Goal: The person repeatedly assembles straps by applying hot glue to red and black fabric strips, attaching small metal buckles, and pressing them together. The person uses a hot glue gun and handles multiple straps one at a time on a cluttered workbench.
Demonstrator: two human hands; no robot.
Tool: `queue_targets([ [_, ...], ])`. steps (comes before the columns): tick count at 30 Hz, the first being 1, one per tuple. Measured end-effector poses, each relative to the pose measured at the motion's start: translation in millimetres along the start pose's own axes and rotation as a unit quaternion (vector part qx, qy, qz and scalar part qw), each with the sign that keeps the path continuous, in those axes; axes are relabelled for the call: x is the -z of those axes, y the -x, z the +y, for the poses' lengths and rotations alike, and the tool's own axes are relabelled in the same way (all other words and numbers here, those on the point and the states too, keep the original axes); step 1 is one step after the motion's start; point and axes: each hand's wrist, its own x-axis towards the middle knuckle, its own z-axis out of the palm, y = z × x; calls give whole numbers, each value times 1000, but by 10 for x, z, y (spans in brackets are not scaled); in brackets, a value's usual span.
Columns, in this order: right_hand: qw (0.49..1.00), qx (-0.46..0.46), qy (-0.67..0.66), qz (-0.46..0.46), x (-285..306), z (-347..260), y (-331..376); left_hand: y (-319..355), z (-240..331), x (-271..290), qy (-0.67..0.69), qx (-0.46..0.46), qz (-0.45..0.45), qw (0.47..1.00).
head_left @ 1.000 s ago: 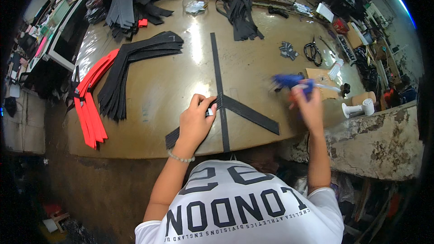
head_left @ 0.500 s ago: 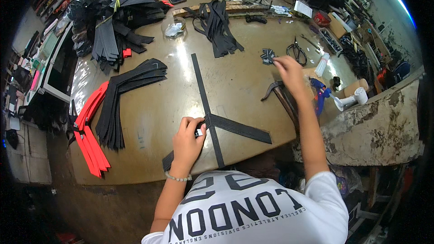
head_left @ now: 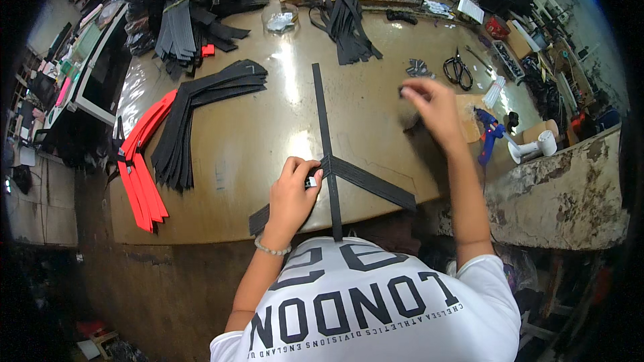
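Observation:
My left hand (head_left: 294, 191) is closed in a pinch at the joint of a bent black webbing strap (head_left: 376, 184), where a narrow black strip (head_left: 322, 110) crosses it. A small black-and-white piece (head_left: 310, 181) shows between the thumb and fingers. My right hand (head_left: 433, 104) is raised at the right, its fingers drawn together around a small dark piece (head_left: 403, 91) at the tips. Just beyond that hand lies a little heap of dark metal pieces (head_left: 419, 68). Below its fingers is the blurred head of a hammer (head_left: 408, 119); my forearm hides the handle.
Black scissors (head_left: 457, 72), a blue glue gun (head_left: 491, 133) and a white spool (head_left: 533, 149) sit at the right. Stacked black straps (head_left: 176, 137) and red straps (head_left: 139, 174) lie left. More black strips (head_left: 345, 27) and a clear bowl (head_left: 280, 21) are farther back.
The whole view has shifted slightly. My right hand has drawn back from the heap of metal pieces toward the hammer, with a small dark piece at its fingertips. My left hand keeps its pinch.

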Motion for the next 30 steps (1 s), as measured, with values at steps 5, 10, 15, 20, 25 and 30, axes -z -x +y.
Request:
queue_targets([
  [5,975,-116,-141,-126,-586,-384,857,77,46,-11,-4,-5,23,1000],
  [10,971,-146,-161,-100,-987,-535,1080,83,20,-44,-2,-5,33,999],
  [15,994,-63,-76,-55,-1121,-526,1145,116,75,55,30,-23,47,998],
  [20,993,-72,-75,-59,-1146,-486,1135,455,112,482,10,-139,-98,985],
  [25,994,-63,-59,-60,-1149,-516,1118,578,105,398,-56,-205,-132,968],
  [30,994,-71,-55,-60,-1147,-481,1113,269,39,176,-29,-211,-80,974],
])
